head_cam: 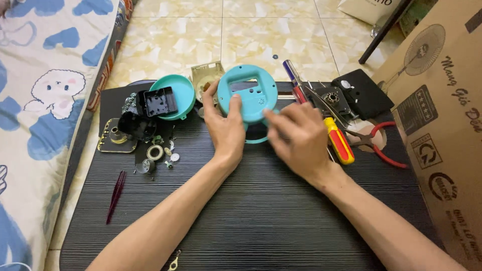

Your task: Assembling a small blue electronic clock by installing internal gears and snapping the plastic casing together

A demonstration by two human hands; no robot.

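We have a round teal shell in hand, the back half of a small clock by the look of it. It sits at the far middle of the black table, tipped up a little toward us, with a square window cut in it.

Our left hand has its grip closed on the shell's left edge, thumb on the face and fingers curled behind. Our right hand is at the lower right edge. Its fingers are bent and blurry, so we cannot tell if its grip is closed on anything.

To do this well, we think the left hand should keep the shell steady while the right hand works softly at the rim. Thin plastic can crack, and small bits can roll away.

Just left of the shell lies a teal dish, like the other half. In it sits a black square box, open on top. Behind it is a beige frame.

More to the left are little rings and gears, and dark tweezers.

To the right lie a red and yellow screwdriver, a second screwdriver, red pliers and a black plate. A cardboard box stands past them. A blanket lies on the left.
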